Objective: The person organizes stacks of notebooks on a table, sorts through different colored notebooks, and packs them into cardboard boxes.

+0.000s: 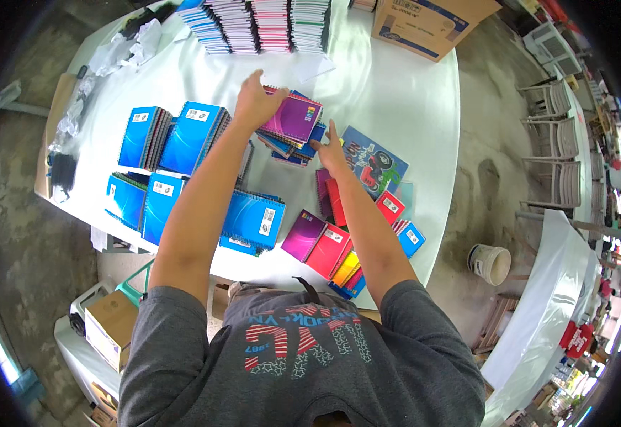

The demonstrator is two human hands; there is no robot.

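Note:
A small stack of spiral notebooks (295, 118) lies in the middle of the white table, a purple one on top and blue ones showing below, their edges uneven. At its far left corner is my left hand (256, 105), its fingers spread and the thumb against the purple cover. My right hand (330, 151) is at the stack's right side, fingers apart, with the thumb by a blue notebook. Neither hand visibly wraps round anything. Just right of my right hand lies a picture-covered notebook (374, 160). My left forearm hides part of the blue notebooks behind it.
Blue notebook stacks (197, 135) stand at left, and another blue stack (253, 217) sits near the front edge. Red, purple and yellow notebooks (328, 250) spread at front right. Tall notebook piles (271, 25) and a cardboard box (417, 27) occupy the far side. A bucket (490, 264) stands rightward.

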